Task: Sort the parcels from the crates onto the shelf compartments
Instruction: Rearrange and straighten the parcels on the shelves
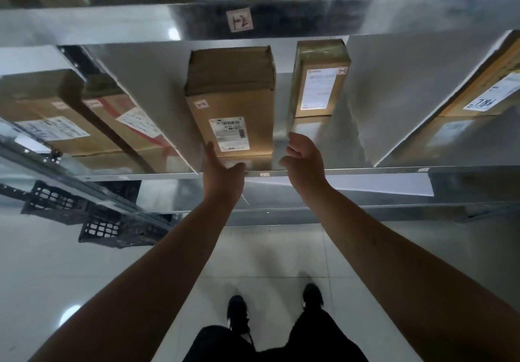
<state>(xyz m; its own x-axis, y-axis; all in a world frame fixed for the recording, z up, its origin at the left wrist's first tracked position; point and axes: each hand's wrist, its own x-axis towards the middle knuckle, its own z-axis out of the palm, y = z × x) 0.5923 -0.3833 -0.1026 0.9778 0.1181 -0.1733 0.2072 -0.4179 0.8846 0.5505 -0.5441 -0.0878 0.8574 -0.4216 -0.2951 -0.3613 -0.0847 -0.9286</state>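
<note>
A tall brown cardboard parcel [233, 100] with a white shipping label lies in the middle compartment of the metal shelf [351, 171]. My left hand [221, 169] is stretched out below it, fingertips touching its near left corner, thumb spread. My right hand [304, 155] hovers just right of the parcel's near end, fingers loosely curved, holding nothing. A smaller taped parcel [320, 80] stands deeper in the same compartment, to the right.
Slanted metal dividers [146, 102] bound the compartment. Parcels [56, 114] fill the left compartment and another parcel [489, 86] lies in the right one. Black plastic crates [92, 218] sit on the tiled floor at left. My shoes [237, 309] stand below the shelf.
</note>
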